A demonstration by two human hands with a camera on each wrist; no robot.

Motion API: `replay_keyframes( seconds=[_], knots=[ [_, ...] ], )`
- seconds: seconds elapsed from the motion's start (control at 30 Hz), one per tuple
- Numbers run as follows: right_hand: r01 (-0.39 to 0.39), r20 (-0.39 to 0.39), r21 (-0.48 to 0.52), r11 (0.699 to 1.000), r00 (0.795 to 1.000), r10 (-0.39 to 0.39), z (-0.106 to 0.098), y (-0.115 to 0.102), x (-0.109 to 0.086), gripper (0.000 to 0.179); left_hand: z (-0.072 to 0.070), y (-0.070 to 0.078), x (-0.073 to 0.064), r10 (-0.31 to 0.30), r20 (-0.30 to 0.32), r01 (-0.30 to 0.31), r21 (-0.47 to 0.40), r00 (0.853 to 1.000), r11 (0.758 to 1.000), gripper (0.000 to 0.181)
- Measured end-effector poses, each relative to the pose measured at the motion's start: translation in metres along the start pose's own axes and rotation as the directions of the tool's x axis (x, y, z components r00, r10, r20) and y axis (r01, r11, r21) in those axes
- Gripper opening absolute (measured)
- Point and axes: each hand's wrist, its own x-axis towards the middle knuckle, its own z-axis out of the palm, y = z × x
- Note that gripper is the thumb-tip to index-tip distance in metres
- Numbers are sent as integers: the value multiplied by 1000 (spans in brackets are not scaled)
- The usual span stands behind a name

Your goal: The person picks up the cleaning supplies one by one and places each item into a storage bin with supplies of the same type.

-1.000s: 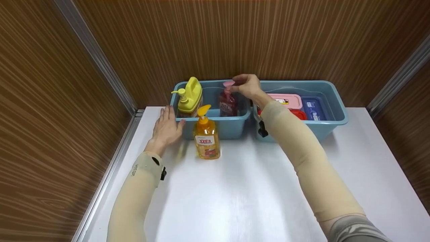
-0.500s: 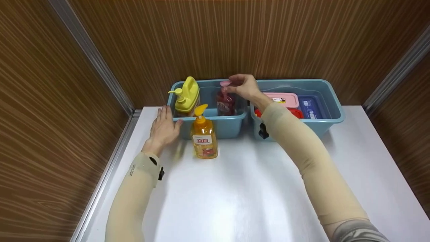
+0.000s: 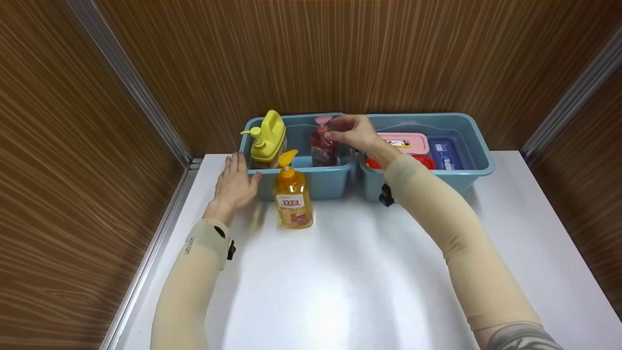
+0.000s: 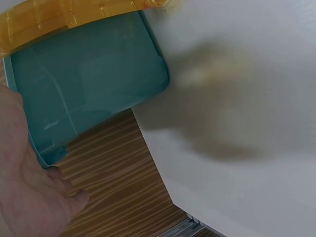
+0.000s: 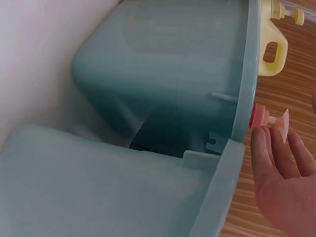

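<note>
In the left blue bin (image 3: 330, 186), a dark red pump bottle (image 3: 322, 149) with a pink pump head stands upright toward the right side. My right hand (image 3: 357, 132) is at its right, fingertips near or touching the neck; the right wrist view shows the fingers (image 5: 276, 155) fairly straight beside the pump head (image 5: 284, 125). My left hand (image 3: 235, 183) lies with straight fingers against the bin's left front corner. A yellow handled pump jug (image 3: 266, 146) leans inside the bin at the left. An orange pump bottle (image 3: 294, 206) stands on the table before the bin.
A second blue bin (image 3: 461, 173) stands to the right, holding a pink-lidded box (image 3: 413, 143), a red-lidded box (image 3: 425, 161) and a dark blue box (image 3: 446, 151). Wood-grain panels (image 3: 311, 58) enclose the white table (image 3: 311, 282) at the back and sides.
My right hand has dropped slightly from the pink pump head to the bottle's neck and upper side. My left hand stays at the bin corner. The head view has shifted a little.
</note>
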Motion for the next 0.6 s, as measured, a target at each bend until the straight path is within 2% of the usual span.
replay_keyframes(
  seconds=[0.17,0.6],
  knots=[
    [-15,30,25,1000,999,14,3,3,-7,57,0,-1,1,7,-12,-7,0,1000,1000,90],
    [22,88,81,996,996,-29,17,0,-26,47,0,-1,1,-5,-2,5,-11,1000,1000,89]
  ],
)
